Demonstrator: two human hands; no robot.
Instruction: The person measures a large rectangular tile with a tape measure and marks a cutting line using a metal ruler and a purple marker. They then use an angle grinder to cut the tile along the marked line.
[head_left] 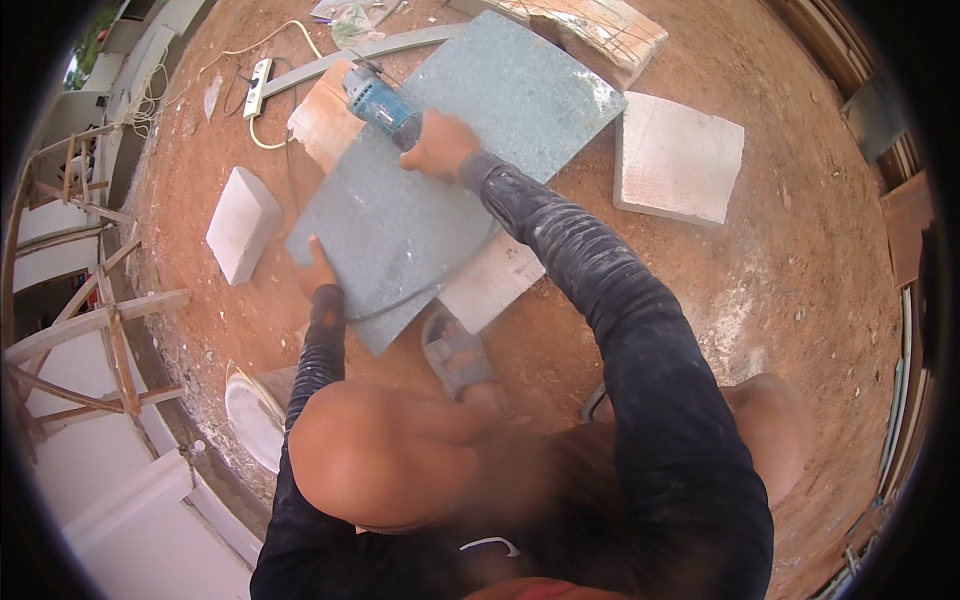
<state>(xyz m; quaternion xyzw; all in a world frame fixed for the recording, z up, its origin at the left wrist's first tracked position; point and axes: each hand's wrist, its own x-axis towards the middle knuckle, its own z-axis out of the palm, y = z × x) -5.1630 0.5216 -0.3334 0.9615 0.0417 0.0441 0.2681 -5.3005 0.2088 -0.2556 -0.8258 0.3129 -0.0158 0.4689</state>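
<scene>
A large grey-blue speckled tile (440, 170) lies tilted on white blocks over red dirt. My right hand (438, 145) grips the rear of a blue angle grinder (378, 100), which rests at the tile's far left edge. My left hand (316, 270) presses flat on the tile's near left edge, fingers spread. The grinder's black cord (400, 305) trails across the tile's near corner. My foot in a grey sandal (455, 355) stands just below the tile.
White blocks lie around: one at the left (240, 225), one at the right (678, 158), one under the tile (492, 282). A white power strip (259, 88) with cables sits at the far left. A wooden trestle (95, 330) and a white bucket (252, 420) stand left.
</scene>
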